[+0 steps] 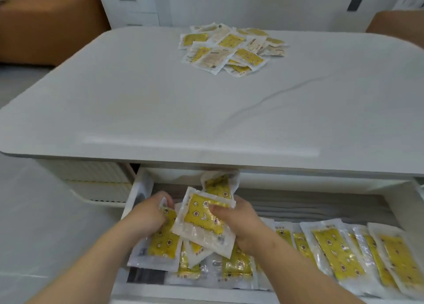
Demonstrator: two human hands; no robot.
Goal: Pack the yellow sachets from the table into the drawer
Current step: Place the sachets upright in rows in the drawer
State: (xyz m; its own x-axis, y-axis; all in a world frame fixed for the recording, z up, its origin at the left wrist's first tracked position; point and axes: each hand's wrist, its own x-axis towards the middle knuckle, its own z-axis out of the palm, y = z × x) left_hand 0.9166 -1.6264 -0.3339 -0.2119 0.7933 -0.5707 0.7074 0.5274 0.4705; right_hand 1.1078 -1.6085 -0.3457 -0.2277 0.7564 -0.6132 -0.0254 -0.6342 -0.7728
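Observation:
A pile of yellow sachets [231,47] lies at the far side of the white table [160,101]. Below the table's near edge the drawer [140,188] stands pulled out, with a row of yellow sachets [339,255] laid overlapping along its right part. Over the drawer's left part, my left hand [149,214] grips the top of one yellow sachet [164,239]. My right hand [238,221] holds several yellow sachets [202,218] fanned out above the drawer, one of them sticking up towards the table edge.
An orange-brown sofa [46,25] stands beyond the table at the left, and a white cabinet with drawers [135,5] behind the table. Another brown seat [397,23] shows at the far right. Pale floor lies to the left of the drawer.

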